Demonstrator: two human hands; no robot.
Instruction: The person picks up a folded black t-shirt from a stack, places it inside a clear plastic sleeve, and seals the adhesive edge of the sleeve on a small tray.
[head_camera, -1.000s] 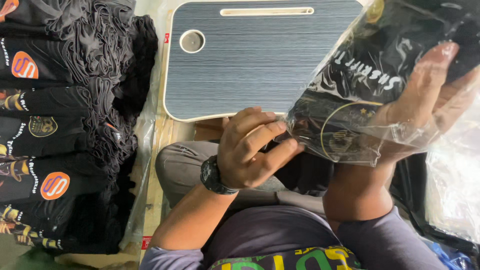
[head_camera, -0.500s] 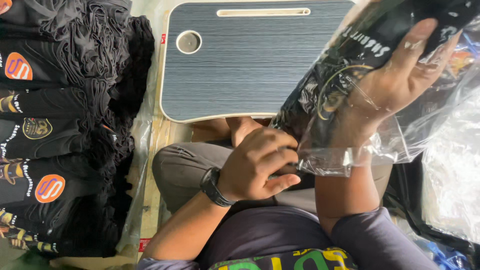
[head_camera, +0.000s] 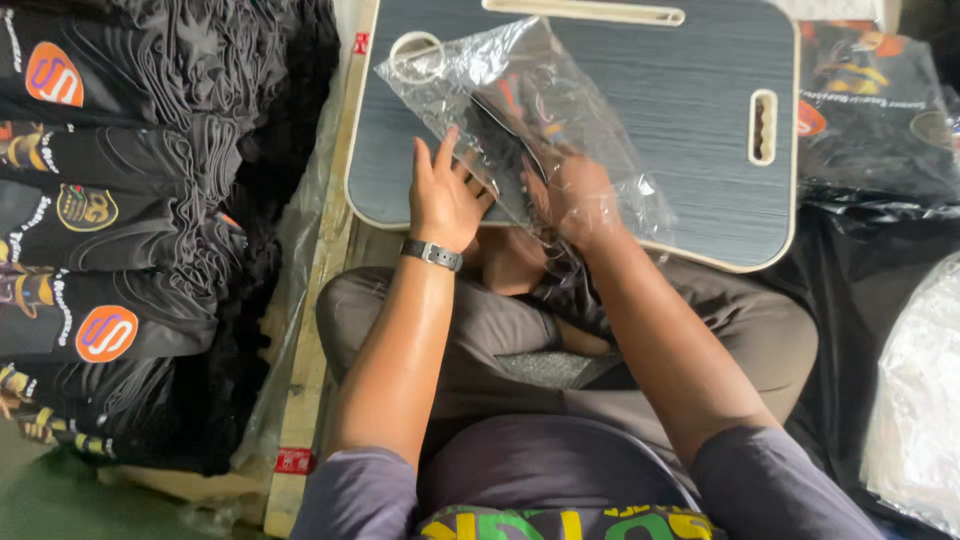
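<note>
Head view: we look down on our lap, with a dark grey lap desk (head_camera: 690, 120) across our knees.
Plastic bag: a clear plastic bag (head_camera: 520, 120) lies on the near left part of the lap desk, holding a folded black garment (head_camera: 515, 135).
Left hand: our left hand (head_camera: 445, 195) rests flat on the bag's near left edge, fingers loosely spread, gripping nothing; a wristwatch (head_camera: 432, 254) sits on that wrist.
Right hand: our right hand (head_camera: 578, 195) is pushed inside the bag's mouth at the desk's near edge; we cannot tell how its fingers stand through the plastic.
Left side: a stack of folded black shirts (head_camera: 110, 230) lies beside the desk's left edge.
Right side: a bagged black shirt (head_camera: 875, 120) lies beyond the desk's right edge.
</note>
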